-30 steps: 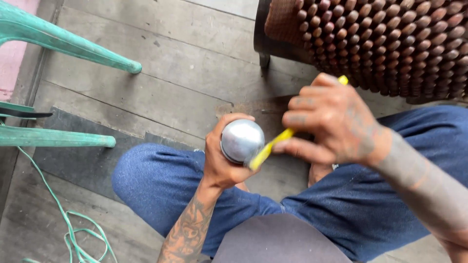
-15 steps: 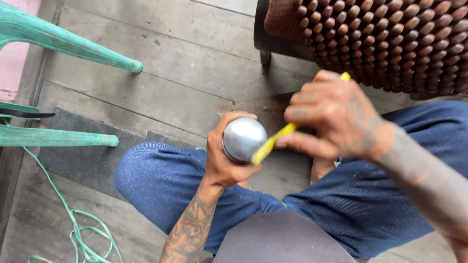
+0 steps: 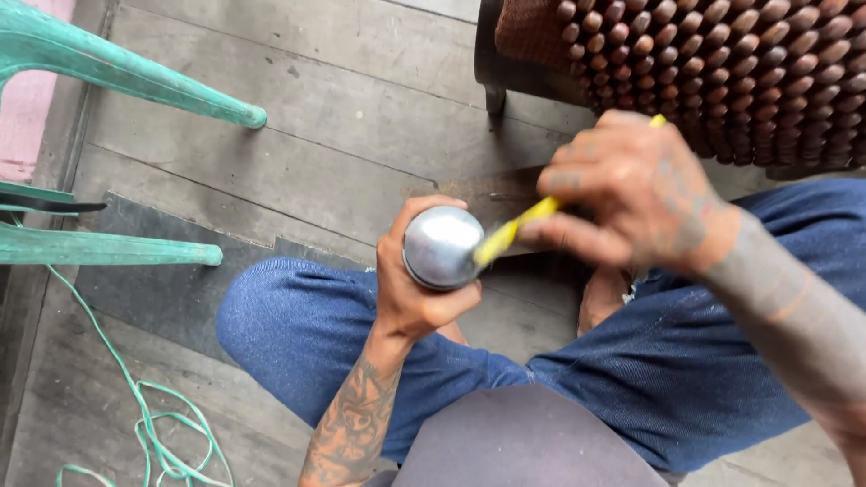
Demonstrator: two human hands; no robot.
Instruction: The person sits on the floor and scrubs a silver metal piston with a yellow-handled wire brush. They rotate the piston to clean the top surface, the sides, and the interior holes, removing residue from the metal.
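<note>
Taking the shiny metal cylinder (image 3: 442,246) as the landmark and reading from the left: well to its left stand the green chair legs (image 3: 135,81), and below-left of it a green cord (image 3: 144,424) trails over the wooden floor (image 3: 343,135). The cylinder itself sits above the person's blue-trousered knee (image 3: 298,325), its round end facing the camera, and the left hand (image 3: 419,298) has its grip wrapped firmly around the body. Just right of it, a yellow tool (image 3: 510,233) touches the rim with its tip. The right hand (image 3: 631,203) has its grip pinched narrowly on that tool, fingers curled. To the upper right is a seat with a brown beaded cover (image 3: 722,72). Done well, this work seems to call for a steady left hold, with the tip kept low against the rim so it does not skid across the polished end.
</note>
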